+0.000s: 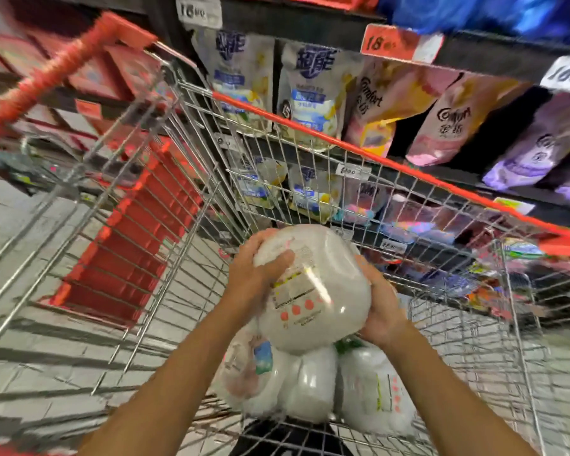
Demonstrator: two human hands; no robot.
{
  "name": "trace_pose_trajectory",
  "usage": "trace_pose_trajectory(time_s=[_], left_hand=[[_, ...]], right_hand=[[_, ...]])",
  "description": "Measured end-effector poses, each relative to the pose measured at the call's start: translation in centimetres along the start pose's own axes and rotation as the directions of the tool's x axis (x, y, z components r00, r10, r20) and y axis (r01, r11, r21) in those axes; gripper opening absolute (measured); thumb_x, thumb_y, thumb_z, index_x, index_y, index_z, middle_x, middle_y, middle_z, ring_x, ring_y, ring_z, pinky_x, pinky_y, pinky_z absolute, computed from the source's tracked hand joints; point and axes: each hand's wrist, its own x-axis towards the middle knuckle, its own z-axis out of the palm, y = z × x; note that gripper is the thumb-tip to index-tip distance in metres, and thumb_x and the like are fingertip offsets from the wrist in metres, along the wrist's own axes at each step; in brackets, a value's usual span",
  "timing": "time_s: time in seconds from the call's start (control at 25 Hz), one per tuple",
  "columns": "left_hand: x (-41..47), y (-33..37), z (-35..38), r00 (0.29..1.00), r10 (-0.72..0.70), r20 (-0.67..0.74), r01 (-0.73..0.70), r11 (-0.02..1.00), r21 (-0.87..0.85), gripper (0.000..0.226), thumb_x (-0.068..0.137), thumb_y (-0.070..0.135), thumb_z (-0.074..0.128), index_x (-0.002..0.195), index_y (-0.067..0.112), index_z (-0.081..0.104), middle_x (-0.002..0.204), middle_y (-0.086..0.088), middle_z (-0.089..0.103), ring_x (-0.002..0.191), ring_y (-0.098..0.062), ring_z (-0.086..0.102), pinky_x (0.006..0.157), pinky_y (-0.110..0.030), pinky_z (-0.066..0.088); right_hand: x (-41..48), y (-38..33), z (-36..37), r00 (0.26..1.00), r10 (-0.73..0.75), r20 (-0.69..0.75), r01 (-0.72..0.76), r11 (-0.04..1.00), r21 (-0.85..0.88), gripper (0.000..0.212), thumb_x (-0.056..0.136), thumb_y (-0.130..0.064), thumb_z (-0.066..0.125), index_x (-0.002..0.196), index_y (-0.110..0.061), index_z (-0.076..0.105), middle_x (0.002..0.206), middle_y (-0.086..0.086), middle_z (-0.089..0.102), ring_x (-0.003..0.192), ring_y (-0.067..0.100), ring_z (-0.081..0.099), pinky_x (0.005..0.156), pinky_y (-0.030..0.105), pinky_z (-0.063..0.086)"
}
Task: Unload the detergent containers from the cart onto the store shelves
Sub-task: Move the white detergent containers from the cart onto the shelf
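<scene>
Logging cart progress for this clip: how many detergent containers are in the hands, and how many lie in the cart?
Held container, gripped by left hand and right hand: 1
Lying in the cart, left container, middle container, right container: 3
Total: 4

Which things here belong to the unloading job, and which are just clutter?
Job: held detergent container, gripped by left hand and right hand; white containers below it; wire cart; store shelf.

Just there: Comfort pouches; blue-and-white pouches; price tags; red boxes at left.
</scene>
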Motion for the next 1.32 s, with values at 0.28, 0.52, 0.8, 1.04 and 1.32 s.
trace_pose_trajectory(time_s=[0.28, 0.52, 0.8, 1.04, 1.32], left_hand=[[-2.8, 3.4, 0.4, 0.970, 0.205, -0.129, -0.020, 0.599, 0.800, 0.078, 0.079, 0.072, 0.053, 0.147, 0.041, 0.033, 0.140, -0.005, 0.051, 0.127, -0.028, 0.047, 0.105, -0.038, 0.038], [-3.5, 4.6, 0.9, 0.974, 0.226, 0.003, -0.215, 0.923, 0.319, 0.102, 0.035, 0.058, 0.079, 0.127, 0.039, 0.040, 0.115, 0.014, 0.058, 0.100, -0.003, 0.061, 0.067, -0.013, 0.051], [-4.0, 3.4, -3.3, 0.979, 0.119, 0.166, -0.051, 0.930, -0.364, 0.049, 0.055, 0.038, 0.087, 0.097, 0.014, 0.078, 0.091, -0.013, 0.076, 0.080, -0.024, 0.074, 0.064, -0.033, 0.059], [-6.0, 5.8, -4.4, 0.976, 0.174, 0.129, -0.118, 0.928, -0.354, 0.082, 0.052, 0.055, 0.088, 0.118, 0.012, 0.066, 0.106, -0.013, 0.073, 0.092, -0.029, 0.071, 0.075, -0.042, 0.060], [-10.0, 10.7, -8.6, 0.937, 0.331, -0.115, -0.333, 0.943, -0.004, 0.090, 0.064, 0.049, 0.079, 0.141, 0.020, 0.042, 0.105, -0.005, 0.074, 0.079, -0.022, 0.074, 0.059, -0.031, 0.059]], right_hand=[[-3.5, 2.3, 3.9, 0.958, -0.255, 0.134, 0.258, 0.966, -0.005, 0.044, 0.080, -0.040, 0.059, 0.115, -0.018, 0.071, 0.112, 0.011, 0.072, 0.099, 0.026, 0.070, 0.074, 0.038, 0.059], [-5.0, 2.2, 7.3, 0.840, -0.484, 0.246, 0.541, 0.785, -0.303, 0.054, 0.085, -0.039, 0.061, 0.137, -0.035, 0.048, 0.133, -0.006, 0.061, 0.118, 0.018, 0.061, 0.093, 0.040, 0.053], [-4.7, -1.1, 6.8, 0.862, -0.461, 0.211, 0.502, 0.718, -0.482, 0.076, 0.067, -0.029, 0.082, 0.135, -0.030, 0.049, 0.141, 0.001, 0.052, 0.121, 0.021, 0.057, 0.100, 0.045, 0.048], [-5.3, -0.2, 9.8, 0.894, -0.237, 0.380, 0.338, 0.913, -0.227, 0.047, 0.059, -0.045, 0.081, 0.099, -0.019, 0.078, 0.105, 0.012, 0.074, 0.096, 0.026, 0.071, 0.074, 0.038, 0.059], [-5.2, 1.0, 18.4, 0.794, -0.410, 0.450, 0.585, 0.716, -0.381, 0.073, 0.067, -0.041, 0.075, 0.132, -0.014, 0.054, 0.123, 0.020, 0.064, 0.111, 0.037, 0.063, 0.094, 0.052, 0.052]])
